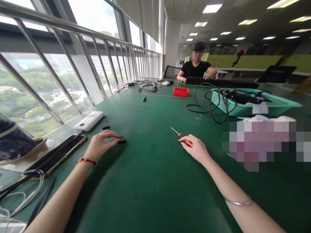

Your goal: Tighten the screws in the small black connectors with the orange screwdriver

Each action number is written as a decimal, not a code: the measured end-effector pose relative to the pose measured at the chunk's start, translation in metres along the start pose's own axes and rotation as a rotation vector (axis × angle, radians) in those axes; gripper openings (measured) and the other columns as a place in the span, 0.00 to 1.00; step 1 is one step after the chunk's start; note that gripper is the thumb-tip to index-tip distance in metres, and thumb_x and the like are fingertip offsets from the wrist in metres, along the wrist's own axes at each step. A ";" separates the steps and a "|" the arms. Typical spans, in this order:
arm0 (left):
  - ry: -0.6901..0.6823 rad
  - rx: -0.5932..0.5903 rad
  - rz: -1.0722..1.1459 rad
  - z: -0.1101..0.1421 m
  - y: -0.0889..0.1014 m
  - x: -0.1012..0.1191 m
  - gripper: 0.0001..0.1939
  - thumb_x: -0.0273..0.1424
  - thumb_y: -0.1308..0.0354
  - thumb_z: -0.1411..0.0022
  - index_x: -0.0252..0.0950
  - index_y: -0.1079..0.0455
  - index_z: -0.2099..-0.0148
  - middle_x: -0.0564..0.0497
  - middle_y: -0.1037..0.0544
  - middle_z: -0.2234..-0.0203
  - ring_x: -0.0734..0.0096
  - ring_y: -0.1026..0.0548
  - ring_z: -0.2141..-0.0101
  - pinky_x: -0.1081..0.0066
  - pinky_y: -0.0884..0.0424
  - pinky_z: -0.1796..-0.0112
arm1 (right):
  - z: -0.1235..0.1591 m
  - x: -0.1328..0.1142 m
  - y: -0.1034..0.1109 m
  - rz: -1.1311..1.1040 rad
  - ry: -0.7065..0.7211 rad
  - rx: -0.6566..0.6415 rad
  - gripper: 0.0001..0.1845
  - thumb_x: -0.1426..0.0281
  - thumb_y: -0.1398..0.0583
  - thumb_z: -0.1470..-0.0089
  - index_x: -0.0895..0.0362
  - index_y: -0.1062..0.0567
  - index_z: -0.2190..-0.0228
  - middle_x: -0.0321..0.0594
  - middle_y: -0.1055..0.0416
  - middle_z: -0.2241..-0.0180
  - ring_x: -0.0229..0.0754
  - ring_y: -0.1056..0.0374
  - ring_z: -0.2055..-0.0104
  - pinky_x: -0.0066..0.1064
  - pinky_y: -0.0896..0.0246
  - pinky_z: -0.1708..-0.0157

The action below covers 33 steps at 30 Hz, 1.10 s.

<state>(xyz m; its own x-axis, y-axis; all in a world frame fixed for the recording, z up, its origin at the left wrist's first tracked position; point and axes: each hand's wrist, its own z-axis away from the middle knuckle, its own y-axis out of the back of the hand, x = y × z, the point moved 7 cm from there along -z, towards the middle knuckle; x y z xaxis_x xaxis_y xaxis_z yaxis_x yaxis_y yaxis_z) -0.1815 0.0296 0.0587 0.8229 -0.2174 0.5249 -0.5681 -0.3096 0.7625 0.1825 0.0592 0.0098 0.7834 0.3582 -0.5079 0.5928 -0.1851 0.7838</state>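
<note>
My left hand (103, 143) pinches a small black part (122, 139) between thumb and fingertips, low over the green table (150, 181); its exact kind is too small to make out. A similar small black piece (105, 126) lies on the table just beyond that hand. My right hand (194, 147) is closed around the orange and black handle of a screwdriver (187, 141). Its thin metal shaft points forward and to the left, away from the black part.
At left are a white power bank (89, 121), a phone (57, 155) and cables (29, 191). A red tray (181, 92), a small black item (145, 99) and a teal basket (255, 108) with black cables stand farther back. Across the table sits a person (196, 69).
</note>
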 end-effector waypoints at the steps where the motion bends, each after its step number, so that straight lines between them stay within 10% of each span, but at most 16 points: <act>1: 0.006 -0.019 0.001 -0.001 -0.001 0.000 0.17 0.46 0.41 0.53 0.38 0.26 0.68 0.49 0.22 0.67 0.61 0.26 0.62 0.66 0.31 0.55 | 0.000 0.000 0.000 -0.001 0.001 0.002 0.09 0.67 0.45 0.50 0.49 0.24 0.69 0.34 0.33 0.71 0.36 0.35 0.70 0.26 0.45 0.73; 27: 0.158 -0.194 0.101 -0.002 -0.019 -0.019 0.21 0.48 0.40 0.55 0.35 0.25 0.67 0.48 0.20 0.69 0.62 0.24 0.66 0.66 0.28 0.61 | 0.001 0.000 0.002 -0.035 0.000 0.015 0.11 0.66 0.46 0.50 0.49 0.25 0.66 0.35 0.30 0.69 0.38 0.34 0.69 0.28 0.43 0.72; 33: 0.053 -0.333 0.184 -0.013 -0.054 0.020 0.15 0.42 0.41 0.51 0.35 0.25 0.68 0.51 0.21 0.71 0.67 0.24 0.68 0.69 0.28 0.61 | 0.002 -0.002 0.006 -0.093 -0.013 0.072 0.10 0.67 0.44 0.51 0.52 0.29 0.64 0.37 0.29 0.61 0.41 0.33 0.64 0.30 0.41 0.67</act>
<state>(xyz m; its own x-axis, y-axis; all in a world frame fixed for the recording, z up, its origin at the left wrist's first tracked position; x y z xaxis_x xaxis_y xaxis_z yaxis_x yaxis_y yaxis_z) -0.1347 0.0537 0.0332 0.7115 -0.1908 0.6763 -0.6810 0.0501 0.7306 0.1848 0.0558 0.0149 0.7267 0.3647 -0.5821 0.6743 -0.2172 0.7058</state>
